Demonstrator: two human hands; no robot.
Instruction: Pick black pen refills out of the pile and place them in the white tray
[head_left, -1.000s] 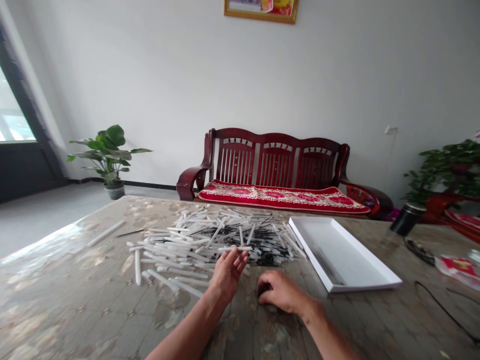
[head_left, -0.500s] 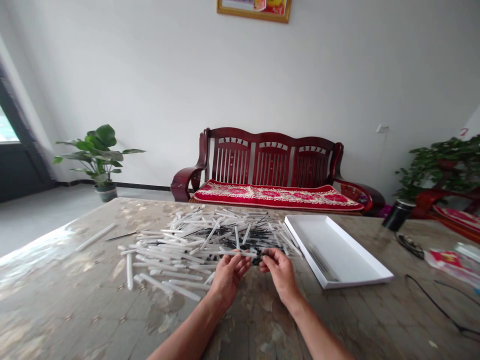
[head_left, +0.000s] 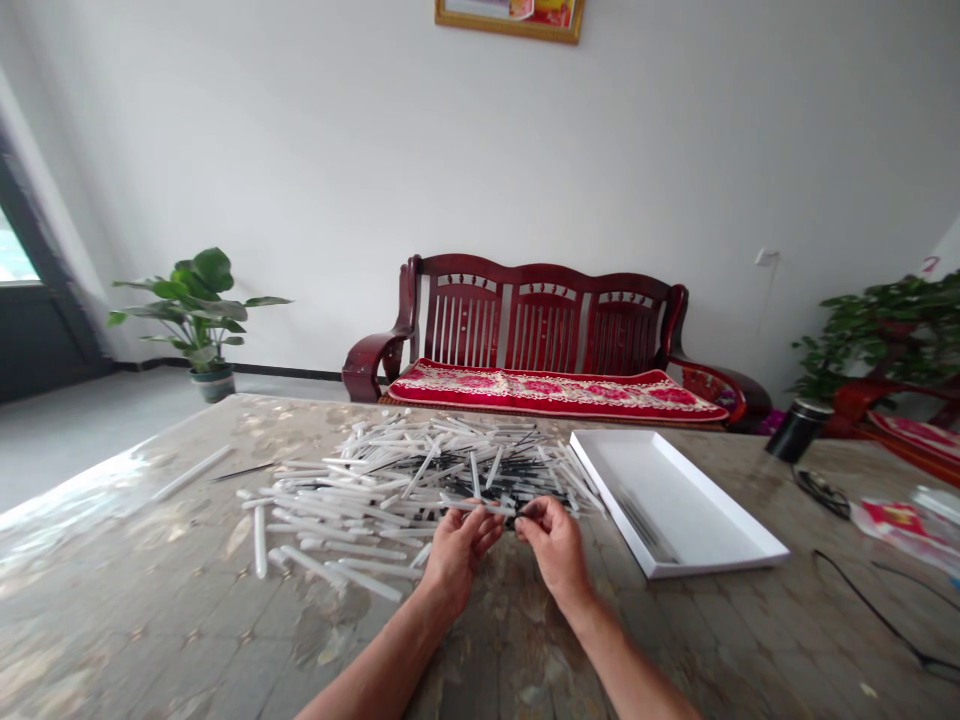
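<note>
A person's two bare hands meet above a patterned surface (head_left: 202, 660), at the near edge of a heap of white tubes (head_left: 337, 500). The left hand (head_left: 457, 555) holds one white tube (head_left: 495, 510) nearly level between thumb and fingers, over the heap's front edge. The right hand (head_left: 556, 555), thumb and fingertips drawn together, is at the tube's right end; whether it pinches a small dark piece there cannot be made out.

On the wall, a gilt-framed picture (head_left: 510, 27) is cut off by the top edge, its print in red, yellow and white too small to read. A red mark (head_left: 930, 265) on the wall at far right is likewise unclear, as is the lettering on a clear packet (head_left: 896, 520) with a red panel.

To the right of the heap, a shallow white tray (head_left: 720, 567) contains several slim grey rods (head_left: 643, 525), lying lengthwise along its left side. Beyond it, a black cylinder (head_left: 797, 432) leans near a dark coiled cable (head_left: 821, 492); its contents are out of sight. Black slender pieces (head_left: 514, 470) lie among the white tubes. At left, a green pot (head_left: 212, 384) holds a broad-leaved plant (head_left: 206, 300).
</note>
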